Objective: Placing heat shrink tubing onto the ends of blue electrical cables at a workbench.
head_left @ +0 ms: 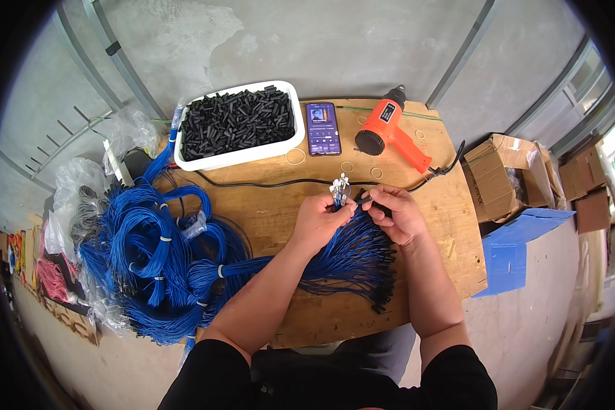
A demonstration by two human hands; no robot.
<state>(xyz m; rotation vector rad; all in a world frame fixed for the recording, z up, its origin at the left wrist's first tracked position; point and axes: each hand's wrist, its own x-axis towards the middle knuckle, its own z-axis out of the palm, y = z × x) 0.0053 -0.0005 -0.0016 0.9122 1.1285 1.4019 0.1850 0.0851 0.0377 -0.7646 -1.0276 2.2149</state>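
Pinched in my left hand [316,222] is a bunch of blue wires whose light metal-tipped ends [339,189] stick up above the fingers. My right hand [398,213] is closed on a short black sleeve [365,203], held close beside the left fingertips at the wire ends. Whether a wire is inside that sleeve cannot be made out. Below both hands, blue wires [345,263] fan out over the wooden table, many with black sleeves [383,294] on their ends. A white tub [242,158] full of loose black sleeves [239,123] stands beyond my left hand.
Coiled, tied bundles of blue wire [154,253] cover the table's left side. Behind my hands lie a phone [323,137], an orange heat gun [387,130], its black cord [273,184] and several rubber bands [295,156]. Cardboard boxes [495,178] stand right of the table [451,253].
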